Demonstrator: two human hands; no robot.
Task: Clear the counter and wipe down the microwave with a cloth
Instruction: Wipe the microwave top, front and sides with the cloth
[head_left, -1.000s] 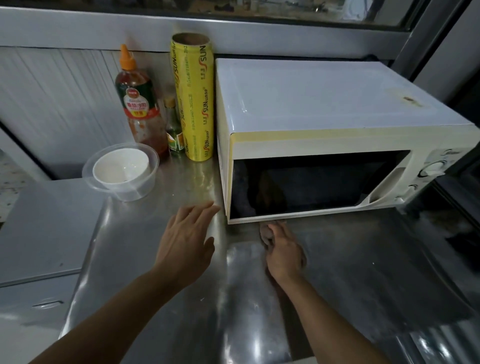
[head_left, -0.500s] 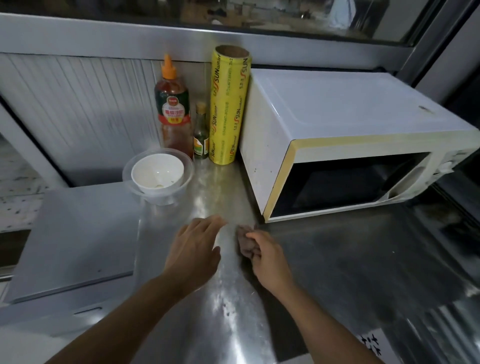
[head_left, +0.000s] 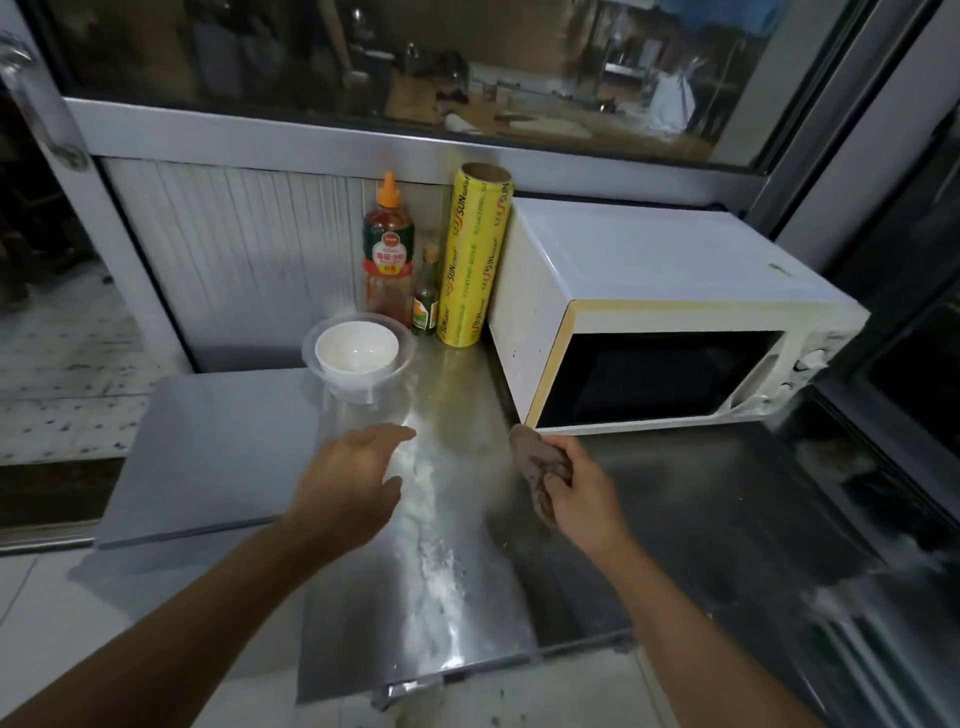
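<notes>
One cloth (head_left: 537, 467) in right hand (head_left: 584, 499), beside microwave (head_left: 649, 322)

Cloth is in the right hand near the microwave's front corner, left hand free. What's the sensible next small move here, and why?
Probably lift the cloth onto the microwave side panel and start wiping. The right hand already grips it just below the front left corner, that panel shows dark specks, and the open left hand holds nothing.
</notes>
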